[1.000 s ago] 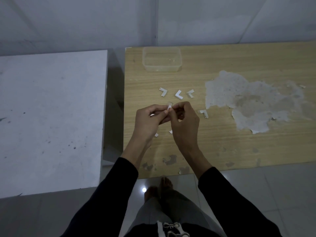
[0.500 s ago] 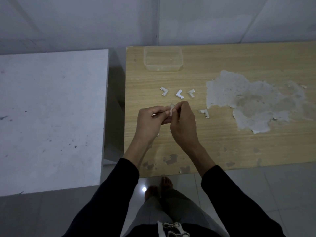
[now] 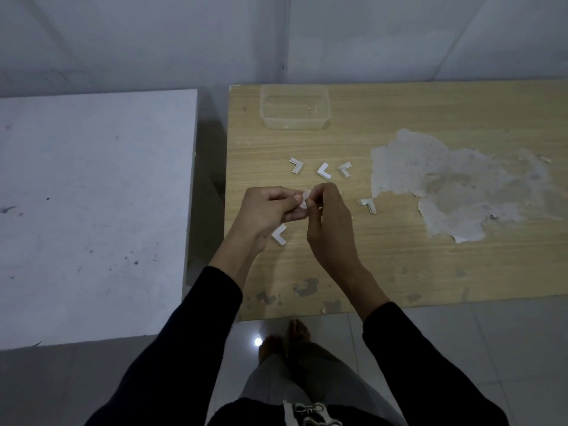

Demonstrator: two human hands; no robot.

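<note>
Both arms, in long black sleeves, reach forward and bend in toward each other. The left hand and the right hand meet at the fingertips. Their fingers are curled, and together they pinch a small white piece.

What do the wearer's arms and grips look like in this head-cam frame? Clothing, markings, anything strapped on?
The left grip and right grip are bare hands: no gloves, and no ring, watch or marking shows. The left sleeve and right sleeve are long, plain black fabric. Each ends short of the wrist, leaving the lower forearm uncovered. No cables or straps.
</note>
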